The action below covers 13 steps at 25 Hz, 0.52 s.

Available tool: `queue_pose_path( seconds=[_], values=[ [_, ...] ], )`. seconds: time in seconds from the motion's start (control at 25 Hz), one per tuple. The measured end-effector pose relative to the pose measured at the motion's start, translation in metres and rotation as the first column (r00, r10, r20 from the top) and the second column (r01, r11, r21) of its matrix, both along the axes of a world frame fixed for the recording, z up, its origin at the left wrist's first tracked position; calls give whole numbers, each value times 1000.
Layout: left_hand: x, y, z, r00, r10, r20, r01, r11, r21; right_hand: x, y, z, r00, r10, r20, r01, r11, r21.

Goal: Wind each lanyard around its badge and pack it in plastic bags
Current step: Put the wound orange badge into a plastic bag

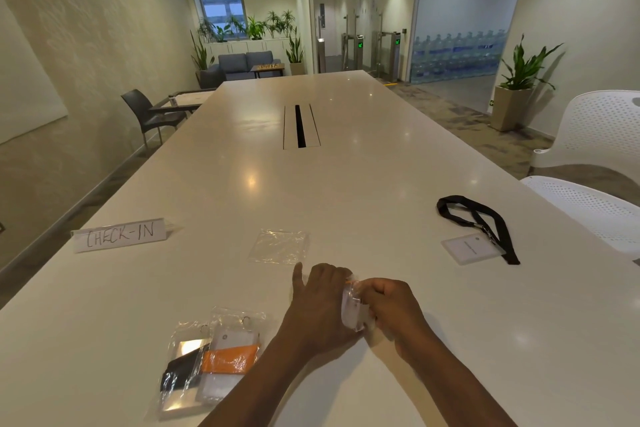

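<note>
Two packed bags (pixel 204 362) lying at near left of the bench (pixel 346 163) — one with a black lanyard wound round its badge, one with orange. Third badge being bagged now: left hand (pixel 320 302) and right hand (pixel 388 305) both closed on a clear plastic bag (pixel 351 308) at near centre, fingers curled and pinching its edges, a sliver of orange showing at the mouth. Contents otherwise hidden. One empty bag (pixel 278 246) flat just beyond the hands. One black lanyard (pixel 481 222) with white badge (pixel 469 248) at far right, unwound, unbagged. Judged past halfway — one sealing, one whole unit left. Legible: handwritten "CHECK-IN" on tent card (pixel 119 236); badge print too small to read.
</note>
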<state>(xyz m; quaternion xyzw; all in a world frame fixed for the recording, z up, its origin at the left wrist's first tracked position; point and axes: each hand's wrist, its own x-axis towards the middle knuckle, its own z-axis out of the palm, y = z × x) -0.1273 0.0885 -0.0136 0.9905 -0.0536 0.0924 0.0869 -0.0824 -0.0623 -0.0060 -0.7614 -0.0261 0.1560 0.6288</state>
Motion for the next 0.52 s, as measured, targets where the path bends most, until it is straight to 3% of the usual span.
queue_pose_path(
  seconds=[0.16,0.36,0.44,0.52],
  values=[
    [4,0,5,996,-85,37,85,996,-1,-3,1,-4,997,-60,-55,65,994,88],
    [6,-3,13,991,-127,45,129,991,-38,-9,2,7,999,-46,7,45,996,71],
    [7,1,18,991,-125,54,133,974,-183,-8,-4,14,989,16,145,-13,1000,-24],
    [9,6,27,991,-130,44,136,894,-426,-3,-13,22,927,121,355,-56,980,-188]
  ],
)
